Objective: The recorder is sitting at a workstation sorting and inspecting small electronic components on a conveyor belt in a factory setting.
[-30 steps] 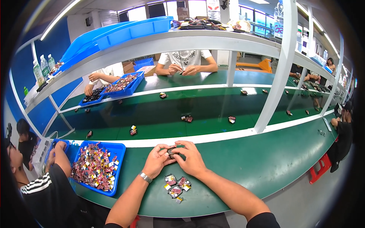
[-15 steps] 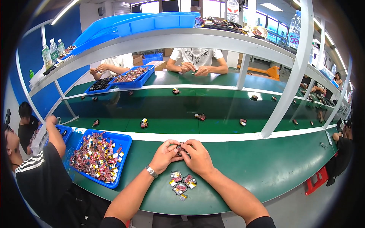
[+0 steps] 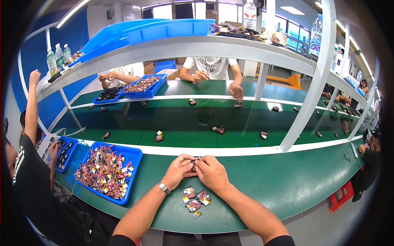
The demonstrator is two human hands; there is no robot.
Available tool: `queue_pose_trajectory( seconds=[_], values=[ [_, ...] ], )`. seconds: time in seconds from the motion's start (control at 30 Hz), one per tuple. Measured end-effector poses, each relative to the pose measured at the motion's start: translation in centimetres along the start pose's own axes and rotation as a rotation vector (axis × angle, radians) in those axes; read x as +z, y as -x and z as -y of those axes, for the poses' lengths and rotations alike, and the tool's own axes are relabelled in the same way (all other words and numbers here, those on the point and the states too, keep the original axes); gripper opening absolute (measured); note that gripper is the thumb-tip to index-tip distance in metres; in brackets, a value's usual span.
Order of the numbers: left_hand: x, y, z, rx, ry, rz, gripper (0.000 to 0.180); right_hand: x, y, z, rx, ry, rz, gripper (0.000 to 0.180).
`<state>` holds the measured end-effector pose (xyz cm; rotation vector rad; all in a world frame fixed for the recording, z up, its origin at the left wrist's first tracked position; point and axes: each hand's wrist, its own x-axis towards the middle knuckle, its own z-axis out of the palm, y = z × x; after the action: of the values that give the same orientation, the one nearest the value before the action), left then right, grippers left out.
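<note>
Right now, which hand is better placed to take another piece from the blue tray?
Probably the left hand. The blue tray of small packets lies on its side of the green table, and both hands pinch a small dark part. The right hand would have to cross over.

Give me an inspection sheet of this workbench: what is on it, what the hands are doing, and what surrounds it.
Surface: green bench top, with a conveyor belt beyond a white rail.
Job's things: small dark part pinched between left hand and right hand; finished small packets lie just below the hands.
Clutter: blue tray of red and silver packets at left; scattered pieces ride the belt.
Grip: both hands closed on the part, fingertips meeting.
Cables: nothing seen.
Surroundings: co-workers across the belt and at both sides; blue bins and bottles on the shelf overhead.
</note>
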<state>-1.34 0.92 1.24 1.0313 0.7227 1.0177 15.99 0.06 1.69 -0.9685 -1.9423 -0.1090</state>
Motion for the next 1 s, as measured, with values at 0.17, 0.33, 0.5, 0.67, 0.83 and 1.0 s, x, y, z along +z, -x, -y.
queue_pose_trajectory(
  seconds=[0.17, 0.33, 0.5, 0.67, 0.83, 1.0],
  values=[
    [0.3, -0.1, 0.6, 0.063, -0.116, -0.095, 0.018, -0.2, -0.2, 0.4, 0.000, -0.028, 0.012, 0.015],
    [0.8, -0.3, 0.9, 0.087, -0.123, -0.123, 0.019, 0.0, 0.3, -0.6, 0.248, -0.392, 0.046, 0.018],
    [1.0, 0.0, 1.1, 0.116, -0.254, -0.188, 0.015, 0.5, 0.3, -0.5, 0.460, -0.565, 0.065, 0.018],
    [0.8, -0.2, 1.4, 0.146, -0.285, -0.151, 0.018, 0.0, 0.2, 0.2, 0.489, -0.526, 0.035, 0.016],
    [0.6, 0.0, 1.4, 0.172, -0.286, -0.070, 0.022, -0.1, 0.2, 0.1, 0.509, -0.566, 0.042, 0.014],
    [0.6, -0.2, 1.7, 0.179, -0.307, -0.058, 0.021, -0.2, 0.4, 0.0, 0.503, -0.560, 0.042, 0.013]
  ],
)
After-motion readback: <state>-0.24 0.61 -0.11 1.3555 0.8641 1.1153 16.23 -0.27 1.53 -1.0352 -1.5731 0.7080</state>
